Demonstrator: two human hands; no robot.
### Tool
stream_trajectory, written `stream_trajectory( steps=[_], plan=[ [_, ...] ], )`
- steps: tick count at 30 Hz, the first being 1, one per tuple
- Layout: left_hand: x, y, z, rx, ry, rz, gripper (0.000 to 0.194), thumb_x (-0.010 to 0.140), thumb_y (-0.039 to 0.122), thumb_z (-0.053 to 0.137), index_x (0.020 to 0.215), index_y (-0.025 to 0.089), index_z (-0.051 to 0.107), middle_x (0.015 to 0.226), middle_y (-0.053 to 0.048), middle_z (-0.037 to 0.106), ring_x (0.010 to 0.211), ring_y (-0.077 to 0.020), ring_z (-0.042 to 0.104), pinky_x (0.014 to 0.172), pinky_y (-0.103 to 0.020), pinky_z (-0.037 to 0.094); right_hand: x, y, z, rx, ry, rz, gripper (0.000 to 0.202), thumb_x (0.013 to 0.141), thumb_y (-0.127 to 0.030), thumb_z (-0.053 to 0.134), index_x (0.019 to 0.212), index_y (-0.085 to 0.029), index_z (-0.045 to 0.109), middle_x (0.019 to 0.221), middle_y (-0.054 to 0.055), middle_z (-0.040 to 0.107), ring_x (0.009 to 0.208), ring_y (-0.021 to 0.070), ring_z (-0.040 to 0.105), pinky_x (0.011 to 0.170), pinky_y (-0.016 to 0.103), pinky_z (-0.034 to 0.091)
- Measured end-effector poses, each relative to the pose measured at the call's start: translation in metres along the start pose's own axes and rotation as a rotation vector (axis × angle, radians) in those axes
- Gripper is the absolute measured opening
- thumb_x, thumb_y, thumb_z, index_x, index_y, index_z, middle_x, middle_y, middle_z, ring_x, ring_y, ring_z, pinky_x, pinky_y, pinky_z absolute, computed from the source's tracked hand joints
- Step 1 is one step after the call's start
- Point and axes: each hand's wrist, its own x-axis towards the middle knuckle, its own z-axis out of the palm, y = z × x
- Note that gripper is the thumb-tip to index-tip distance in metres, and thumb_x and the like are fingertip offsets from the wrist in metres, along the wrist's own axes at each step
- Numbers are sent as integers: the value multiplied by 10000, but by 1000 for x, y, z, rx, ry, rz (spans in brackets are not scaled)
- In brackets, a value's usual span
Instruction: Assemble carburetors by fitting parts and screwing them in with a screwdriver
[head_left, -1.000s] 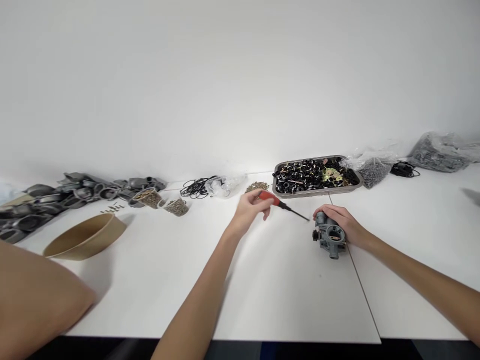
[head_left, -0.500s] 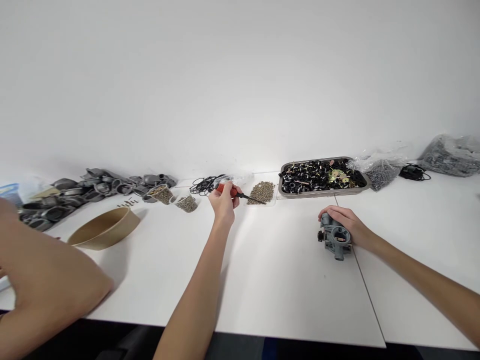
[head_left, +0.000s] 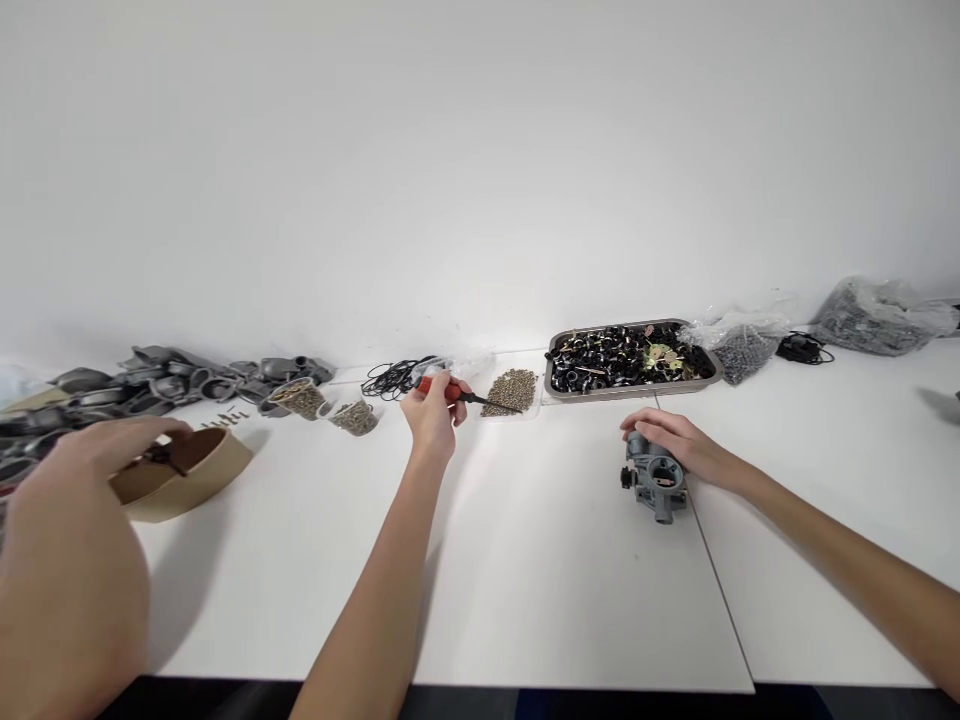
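Note:
My left hand (head_left: 433, 415) is closed around the red handle of a screwdriver (head_left: 451, 391). Its dark shaft points right, the tip over small brass-coloured parts (head_left: 508, 388) heaped in a shallow clear tray. To the right, my right hand (head_left: 679, 440) grips a grey metal carburetor (head_left: 658, 485) from behind, fingers over its top. The carburetor rests on the white table with its round bore facing me and a black knob on its left side.
At left a co-worker's hand (head_left: 112, 450) reaches over a tan container (head_left: 202, 485). Behind lie grey castings (head_left: 172, 380), cups of small screws (head_left: 300, 398) and black rings (head_left: 394, 380). A metal tray (head_left: 637, 392) of black parts and plastic bags (head_left: 746, 352) line the wall.
The co-worker's arm has swung so that its hand is now over the tan container with something dark. The view has shifted slightly; my hands keep their holds on the screwdriver and carburetor.

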Motion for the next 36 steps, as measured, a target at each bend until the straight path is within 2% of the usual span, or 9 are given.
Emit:
stream_trajectory(
  steps=[3,6,10,15,20,24,28,32,36],
  plan=[
    [3,1,-3,-45,18,-38,230,647,325,658,639,162,496,557,13,601,299,-51,371,320,-195,208,9,-18,-26,-268,52,-5,463,932,-549,479,1190,-189,614,1165,104,633,1010,206,603,846,341,484],
    [5,0,-6,-88,28,-72,243,629,330,661,649,166,483,553,19,600,296,-51,371,329,-194,221,34,-32,-61,-648,226,30,354,928,-441,535,1169,-205,643,1167,89,649,994,196,615,863,329,479],
    [6,0,-8,-122,29,-103,258,609,331,670,663,169,476,543,23,592,299,-52,372,329,-189,219,79,-27,-92,-797,400,132,283,915,-258,544,1125,-105,659,1066,156,680,982,243,630,853,345,461],
    [9,-1,-11,-138,29,-139,232,615,312,650,672,175,471,540,21,589,289,-55,350,321,-192,221,118,-3,-94,-886,468,211,193,861,-164,589,982,-76,710,1040,197,685,1022,299,635,885,379,458],
    [11,0,-13,-156,27,-178,162,660,263,601,664,176,464,541,12,588,293,-54,344,320,-188,225,126,5,-94,-879,459,187,182,826,-100,610,953,-127,737,1060,127,708,1033,263,640,910,351,473],
    [10,2,-12,-175,14,-202,122,707,248,566,672,177,472,548,11,583,290,-56,337,317,-190,227,114,-5,-101,-775,414,119,156,839,-144,626,942,-122,742,960,91,725,865,191,666,787,288,511],
    [9,2,-12,-205,-5,-229,100,748,222,517,674,179,465,544,17,559,295,-56,323,317,-191,238,76,-32,-97,-611,288,61,197,837,-276,662,965,-158,754,849,61,724,716,149,654,643,256,512],
    [9,2,-11,-221,-20,-253,121,784,196,471,665,178,456,549,8,553,306,-61,330,318,-190,236,25,-64,-77,-338,27,14,252,776,-363,717,938,-179,778,763,59,708,714,155,658,677,269,527],
    [7,4,-8,-217,-38,-272,142,809,192,449,668,178,457,553,4,552,309,-64,330,318,-190,235,-11,-75,-51,-278,-162,-11,242,762,-368,702,907,-196,791,841,61,715,663,133,626,616,263,500]
  ],
)
